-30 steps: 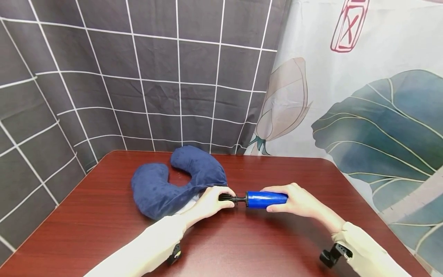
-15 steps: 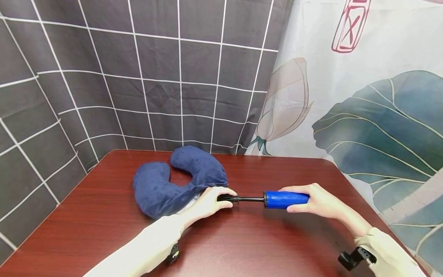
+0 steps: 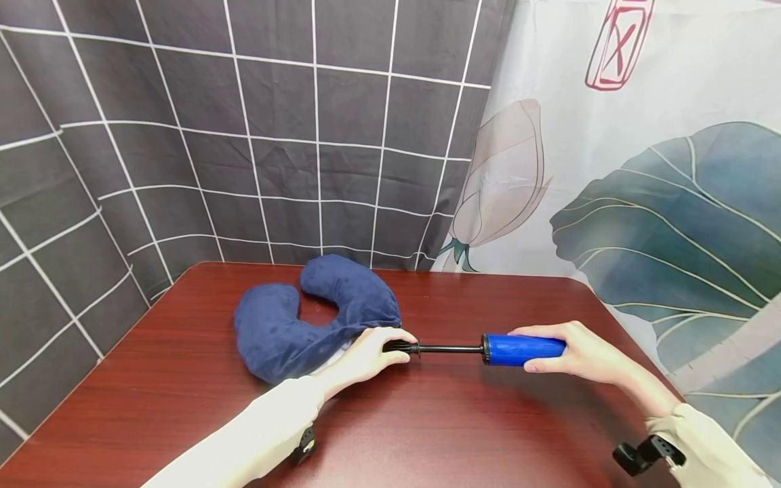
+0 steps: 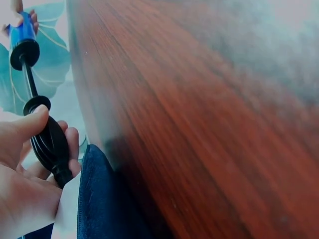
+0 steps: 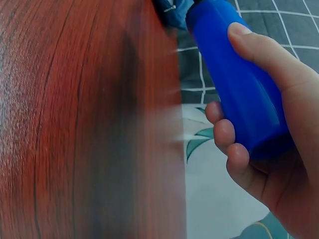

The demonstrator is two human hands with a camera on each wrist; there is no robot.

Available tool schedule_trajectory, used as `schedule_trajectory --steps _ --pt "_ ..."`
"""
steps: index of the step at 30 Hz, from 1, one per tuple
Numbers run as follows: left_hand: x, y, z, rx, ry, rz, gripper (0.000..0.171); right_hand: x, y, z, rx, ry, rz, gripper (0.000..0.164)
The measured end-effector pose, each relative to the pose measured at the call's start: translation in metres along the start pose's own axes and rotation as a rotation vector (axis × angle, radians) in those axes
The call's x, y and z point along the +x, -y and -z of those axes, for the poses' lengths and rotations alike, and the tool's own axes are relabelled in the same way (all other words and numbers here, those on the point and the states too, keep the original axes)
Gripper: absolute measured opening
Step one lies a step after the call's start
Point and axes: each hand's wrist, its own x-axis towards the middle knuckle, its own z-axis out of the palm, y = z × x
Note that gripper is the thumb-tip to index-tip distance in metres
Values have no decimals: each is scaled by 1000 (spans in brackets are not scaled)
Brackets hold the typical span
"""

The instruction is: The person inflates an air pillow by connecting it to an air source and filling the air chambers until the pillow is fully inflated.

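Nearest: two cream sleeves (image 3: pixel 244 434), each carrying a black wrist unit (image 3: pixel 647 455), reaching in from near left and near right.

Under your work: one wood-grained tabletop (image 3: pixel 488 434), reddish brown.

Your left hand (image 3: pixel 368 357): left of centre, thumb and fingers grasping the black grooved end piece (image 4: pixel 50 142).

Your right hand (image 3: pixel 579 356): to the right, thumb and fingers wrapped round the blue barrel (image 3: pixel 525 350).

One pump, made up of these parts, lying left to right between your hands, a long stretch of black rod (image 3: pixel 451 349) bare. Judged hazards: pulling the barrel further right could bring the rod up against its limit and jerk the end piece out of your left hand; pushing back at a slant could bend the rod or make it bind.

One navy pillow (image 3: pixel 287 339), U-shaped, beyond your left hand, gap facing far left. A white inner part (image 4: pixel 67 214) shows along its near right edge. The end piece's narrow tip meets it or sits close against it; you cannot tell whether it is seated. If it is, a sideways tug from either hand could work it loose.

Farthest: dark gridded cloth (image 3: pixel 268 135), far left; pale printed cloth (image 3: pixel 671 237), far right.
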Motion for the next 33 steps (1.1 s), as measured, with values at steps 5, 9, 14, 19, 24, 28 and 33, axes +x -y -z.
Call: schedule_trajectory --steps 5,9,14,19,24,28,33 --pt "1 -1 0 -10 2 19 26 6 3 -6 25 -12 1 48" --pt "0 0 0 -15 6 24 26 15 7 -16 42 13 16 47" --pt "0 2 -1 -24 0 30 26 30 14 -27 58 42 42 45" --pt "1 1 -1 -32 4 40 25 43 24 -34 83 70 43 45" --pt "3 0 -1 -37 -3 41 25 55 36 -42 101 92 35 46" --pt "3 -1 -1 -38 -6 40 24 63 44 -49 118 107 39 47" --pt "2 -1 -2 -47 -10 42 24 69 47 -57 109 97 65 47"
